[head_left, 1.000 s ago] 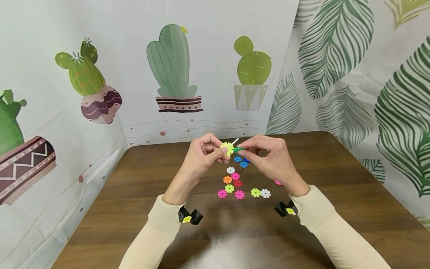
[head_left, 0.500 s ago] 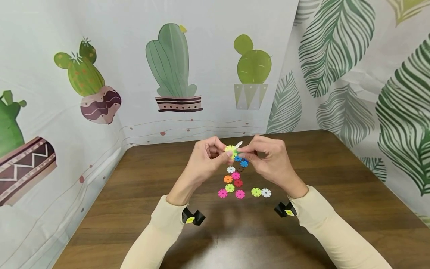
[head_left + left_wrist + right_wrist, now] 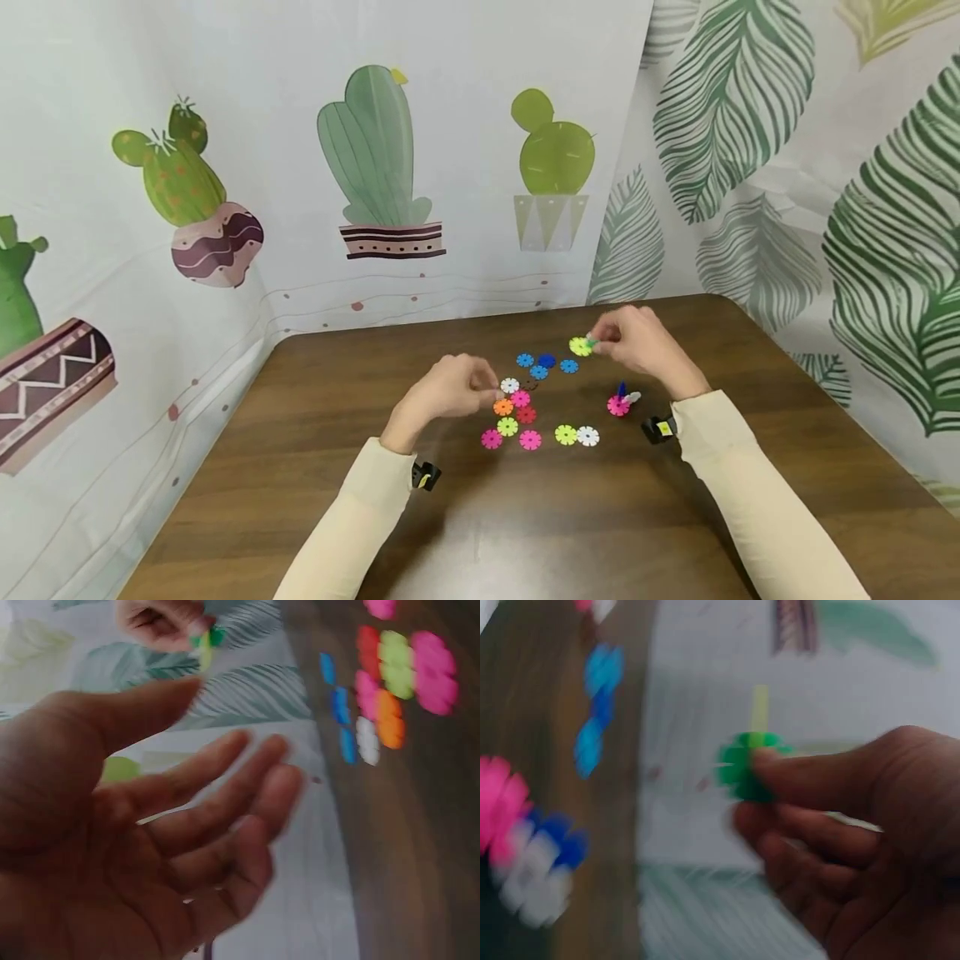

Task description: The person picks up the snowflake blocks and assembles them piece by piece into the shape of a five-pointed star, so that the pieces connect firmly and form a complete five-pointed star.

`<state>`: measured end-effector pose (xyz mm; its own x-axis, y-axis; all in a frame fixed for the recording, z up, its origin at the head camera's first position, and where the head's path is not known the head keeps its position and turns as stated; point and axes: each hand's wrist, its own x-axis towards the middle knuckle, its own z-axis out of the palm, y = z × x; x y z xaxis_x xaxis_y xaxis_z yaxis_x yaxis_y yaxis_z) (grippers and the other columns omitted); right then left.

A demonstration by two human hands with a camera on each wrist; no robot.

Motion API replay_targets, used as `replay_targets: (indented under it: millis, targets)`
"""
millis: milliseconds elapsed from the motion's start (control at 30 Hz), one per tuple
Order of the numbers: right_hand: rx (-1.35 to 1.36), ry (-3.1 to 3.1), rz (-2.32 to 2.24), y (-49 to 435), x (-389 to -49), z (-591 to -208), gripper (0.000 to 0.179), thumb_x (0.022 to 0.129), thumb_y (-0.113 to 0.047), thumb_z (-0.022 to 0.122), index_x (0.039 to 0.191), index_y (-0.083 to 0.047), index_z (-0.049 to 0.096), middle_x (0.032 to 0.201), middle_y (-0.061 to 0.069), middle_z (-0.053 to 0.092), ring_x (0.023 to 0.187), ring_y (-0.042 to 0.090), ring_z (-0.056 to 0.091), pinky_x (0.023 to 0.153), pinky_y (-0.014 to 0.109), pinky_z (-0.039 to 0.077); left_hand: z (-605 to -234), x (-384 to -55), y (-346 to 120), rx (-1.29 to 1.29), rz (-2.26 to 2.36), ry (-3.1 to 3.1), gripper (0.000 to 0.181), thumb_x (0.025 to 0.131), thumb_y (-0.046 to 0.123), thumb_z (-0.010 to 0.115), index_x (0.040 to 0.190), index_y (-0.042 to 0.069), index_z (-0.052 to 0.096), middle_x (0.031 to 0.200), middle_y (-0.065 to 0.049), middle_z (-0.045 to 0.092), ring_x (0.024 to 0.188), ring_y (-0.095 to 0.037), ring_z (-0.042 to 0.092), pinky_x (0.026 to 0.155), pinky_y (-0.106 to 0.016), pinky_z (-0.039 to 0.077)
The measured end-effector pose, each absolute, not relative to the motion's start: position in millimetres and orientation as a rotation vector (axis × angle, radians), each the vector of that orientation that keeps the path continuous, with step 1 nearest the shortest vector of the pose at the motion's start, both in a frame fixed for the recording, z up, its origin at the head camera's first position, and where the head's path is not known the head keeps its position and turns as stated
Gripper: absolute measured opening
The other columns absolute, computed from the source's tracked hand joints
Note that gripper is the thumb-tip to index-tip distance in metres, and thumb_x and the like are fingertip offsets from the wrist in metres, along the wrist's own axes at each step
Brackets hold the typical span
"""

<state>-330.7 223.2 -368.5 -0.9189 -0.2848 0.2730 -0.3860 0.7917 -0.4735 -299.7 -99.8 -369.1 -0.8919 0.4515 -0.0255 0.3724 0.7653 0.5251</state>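
My right hand [image 3: 637,340] pinches a green notched plastic disc [image 3: 742,766] between thumb and fingers, over the far right part of the table. Slotted into that disc is a yellow one [image 3: 580,347], which appears edge-on in the right wrist view. My left hand [image 3: 448,387] holds nothing; its fingers are loosely bent and spread from the thumb in the left wrist view. It hovers just left of a white disc [image 3: 510,386] and an orange disc [image 3: 503,407]. Below the right hand stands a joined piece with a pink disc [image 3: 618,406], a blue one and a white one [image 3: 633,397].
Several loose discs lie mid-table, among them blue [image 3: 539,372], red [image 3: 527,414] and pink [image 3: 530,440]. A yellow-green disc [image 3: 566,434] and a white disc [image 3: 588,436] lie side by side nearer me. Behind the wooden table [image 3: 337,500] hangs a printed cloth [image 3: 465,167].
The hands have come apart. My left hand has let go of the yellow disc and moved left and down; my right hand has carried the joined yellow and green discs to the right.
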Motion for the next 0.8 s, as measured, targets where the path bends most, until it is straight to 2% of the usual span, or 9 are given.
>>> replay_targets:
  millis: [67,200,333,433,600,700,800]
  targets:
    - [0.508,-2.909,0.72,233.6,-340.7,-382.0,0.004,0.093,-0.009,0.082,0.094,-0.005,0.081,0.089,0.008,0.08,0.084,0.024,0.07,0.077,0.043,0.057,-377.0,-302.0,-101.0,0.611,0.652,2.775,0.019,0.096,0.028,0.082,0.109,0.016,0.078,0.098,-0.002,0.08,0.086,-0.016,0.072,0.08,-0.039,0.06]
    - [0.487,-3.046,0.62,245.0,-352.2,-400.9,0.004,0.09,-0.008,0.084,0.088,-0.007,0.08,0.087,0.008,0.077,0.084,0.025,0.067,0.077,0.045,0.059,-389.3,-303.7,-98.2,0.538,0.493,2.758,0.03,0.089,0.034,0.089,0.108,0.014,0.079,0.097,-0.002,0.076,0.09,-0.019,0.069,0.083,-0.043,0.059]
    - [0.492,-3.117,0.553,246.8,-354.1,-404.4,0.004,0.088,-0.004,0.083,0.087,-0.006,0.079,0.087,0.01,0.074,0.081,0.025,0.065,0.074,0.043,0.058,-396.4,-302.8,-95.0,0.523,0.374,2.773,0.038,0.084,0.039,0.093,0.108,0.014,0.079,0.111,-0.004,0.075,0.105,-0.025,0.066,0.092,-0.047,0.059]
    - [0.505,-3.159,0.489,243.2,-349.6,-399.6,0.004,0.088,-0.003,0.081,0.089,-0.005,0.078,0.09,0.011,0.073,0.081,0.026,0.064,0.072,0.042,0.058,-400.4,-302.3,-95.0,0.503,0.314,2.782,0.037,0.081,0.04,0.095,0.103,0.015,0.077,0.117,-0.004,0.072,0.11,-0.026,0.063,0.092,-0.047,0.058]
    - [0.568,-3.058,0.499,219.3,-338.0,-392.0,0.005,0.089,-0.004,0.078,0.091,-0.007,0.075,0.091,0.009,0.073,0.08,0.024,0.064,0.069,0.04,0.056,-405.6,-302.4,-94.9,0.496,0.289,2.783,0.032,0.082,0.034,0.095,0.091,0.016,0.071,0.101,-0.001,0.068,0.093,-0.022,0.058,0.077,-0.04,0.053]
    - [0.789,-2.972,0.644,194.0,-332.2,-398.8,0.004,0.093,-0.01,0.079,0.095,-0.01,0.076,0.091,0.003,0.075,0.081,0.016,0.066,0.073,0.036,0.058,-407.5,-301.5,-93.0,0.526,0.301,2.772,0.028,0.085,0.031,0.093,0.083,0.016,0.069,0.088,0.001,0.066,0.081,-0.019,0.055,0.068,-0.035,0.047]
    - [1.027,-2.987,0.799,169.6,-326.1,-412.3,0.015,0.095,-0.023,0.083,0.101,-0.011,0.076,0.092,-0.002,0.075,0.083,0.01,0.067,0.078,0.03,0.059,-407.0,-299.9,-90.1,0.529,0.295,2.769,0.031,0.085,0.034,0.093,0.076,0.017,0.069,0.082,0.003,0.064,0.077,-0.018,0.053,0.066,-0.032,0.044]
